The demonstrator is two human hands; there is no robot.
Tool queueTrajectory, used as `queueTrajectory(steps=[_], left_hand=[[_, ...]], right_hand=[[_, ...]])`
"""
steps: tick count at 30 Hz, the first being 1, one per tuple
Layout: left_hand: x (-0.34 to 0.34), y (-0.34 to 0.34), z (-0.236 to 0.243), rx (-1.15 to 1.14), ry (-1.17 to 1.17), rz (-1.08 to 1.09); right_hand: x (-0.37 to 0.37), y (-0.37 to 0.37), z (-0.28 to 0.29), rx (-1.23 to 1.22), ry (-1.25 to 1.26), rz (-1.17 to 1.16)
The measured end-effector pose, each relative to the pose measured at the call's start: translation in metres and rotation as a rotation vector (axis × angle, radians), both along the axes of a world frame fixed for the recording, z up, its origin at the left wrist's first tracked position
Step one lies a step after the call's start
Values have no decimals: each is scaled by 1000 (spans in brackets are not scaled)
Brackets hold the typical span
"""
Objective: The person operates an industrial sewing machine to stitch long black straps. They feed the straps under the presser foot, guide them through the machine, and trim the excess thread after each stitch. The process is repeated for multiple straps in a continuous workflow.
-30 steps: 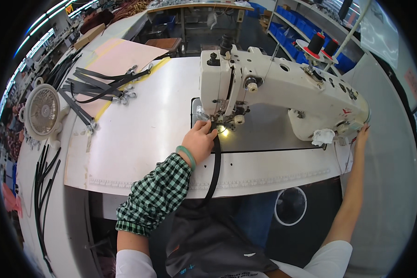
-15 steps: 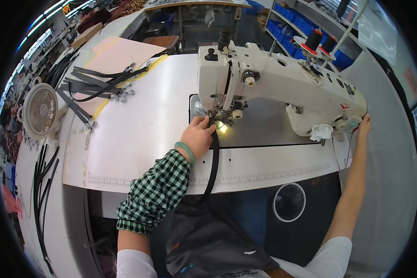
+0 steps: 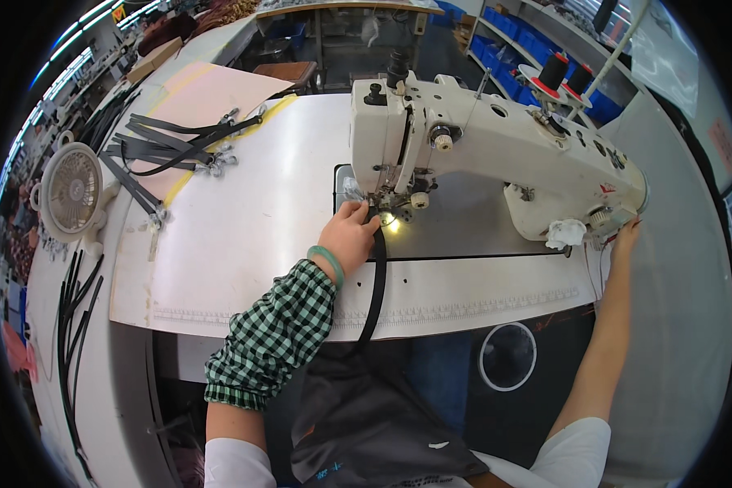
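Pinched near the needle of a white industrial sewing machine (image 3: 472,138), my left hand (image 3: 351,236) holds a long black strap (image 3: 377,285), which hangs over the table's front edge. A small lamp (image 3: 392,223) glows beside the presser foot, which is partly hidden. At the machine's right end, my right hand (image 3: 625,236) is on the lower part of the handwheel (image 3: 641,193), with its fingertips partly hidden. Thread spools (image 3: 555,73) stand on the machine. Black straps with metal fittings (image 3: 175,146) lie at the back left on pink paper (image 3: 203,85) atop the white table (image 3: 244,244).
A white fan (image 3: 71,187) and loose black cords (image 3: 77,325) lie on the left side table (image 3: 49,276). Behind are a wooden stool (image 3: 285,73), a workbench (image 3: 350,10) and shelves with blue bins (image 3: 504,57). A pale panel (image 3: 667,325) borders the right.
My right hand rose along the handwheel, then moved back down over the last half second. My left hand stays on the strap at the needle, and the view has shifted slightly.
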State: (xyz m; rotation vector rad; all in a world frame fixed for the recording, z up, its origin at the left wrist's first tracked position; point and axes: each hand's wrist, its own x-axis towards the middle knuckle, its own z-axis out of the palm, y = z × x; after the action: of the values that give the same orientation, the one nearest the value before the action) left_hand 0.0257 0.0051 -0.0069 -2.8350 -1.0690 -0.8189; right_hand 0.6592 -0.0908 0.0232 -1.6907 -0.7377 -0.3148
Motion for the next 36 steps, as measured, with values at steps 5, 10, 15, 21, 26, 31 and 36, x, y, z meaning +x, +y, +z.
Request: queueTrajectory(steps=[5,10,15,21,26,31,36], left_hand=[[-5,-1,2,3,17,6],[-7,-2,3,-24,-1,18],[-3,-1,6,-1,28,-6],[-11,-12,13,-34,7,41],[-9,-6,5,-24,8,3],[4,-2,7,-39,-18,-53],[-12,-5,8,-47,10,-7]], right_hand=[[-29,4,7,219,29,43],[-36,11,16,169,164,76],[23,9,70,-398,-281,-169],[2,36,88,-481,-176,-49],[-32,-2,3,-109,320,116],[33,-25,27,-12,113,-9],[-24,27,88,-96,5,36]])
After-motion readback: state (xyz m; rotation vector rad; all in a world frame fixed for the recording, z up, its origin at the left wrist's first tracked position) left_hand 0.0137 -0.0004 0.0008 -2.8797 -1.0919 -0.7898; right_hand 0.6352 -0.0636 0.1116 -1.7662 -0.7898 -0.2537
